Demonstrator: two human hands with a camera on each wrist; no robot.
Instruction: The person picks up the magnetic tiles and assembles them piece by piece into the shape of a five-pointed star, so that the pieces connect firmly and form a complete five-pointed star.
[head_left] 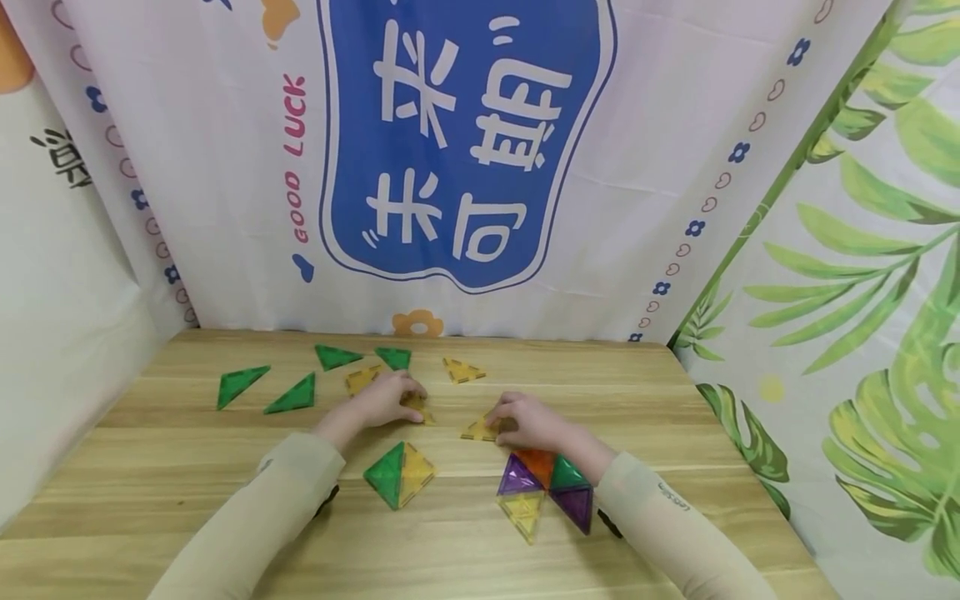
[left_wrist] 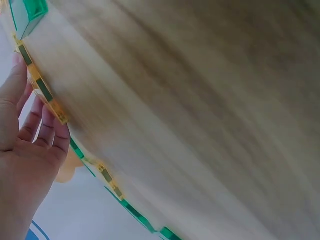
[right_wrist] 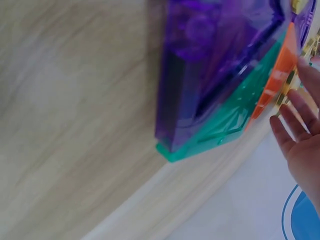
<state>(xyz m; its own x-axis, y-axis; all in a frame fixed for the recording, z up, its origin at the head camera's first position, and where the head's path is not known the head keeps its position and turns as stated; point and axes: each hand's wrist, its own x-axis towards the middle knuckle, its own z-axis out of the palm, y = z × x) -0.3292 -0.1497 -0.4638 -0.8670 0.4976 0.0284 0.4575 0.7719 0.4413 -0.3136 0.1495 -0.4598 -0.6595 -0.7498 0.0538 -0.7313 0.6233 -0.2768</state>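
My left hand (head_left: 386,400) pinches a yellow triangular magnetic tile (head_left: 422,410) by its left part, fingers covering some of it. In the left wrist view the yellow tile (left_wrist: 44,90) lies between thumb and fingertips. To the right, my right hand (head_left: 528,421) holds another yellow triangular tile (head_left: 478,430) at its right end, with a gap between the two tiles. Fingers partly hide that tile in the right wrist view. Below the left hand lies a green triangle (head_left: 387,475) joined to a yellow triangle (head_left: 416,475), making a diamond.
Near the right forearm sits a cluster of orange (head_left: 537,465), green (head_left: 567,475), purple (head_left: 574,507) and pale yellow (head_left: 522,510) triangles. Several green tiles (head_left: 292,395) lie at the left. A yellow tile (head_left: 463,371) rests farther back. Printed cloth (head_left: 247,283) borders the wooden table (head_left: 667,533).
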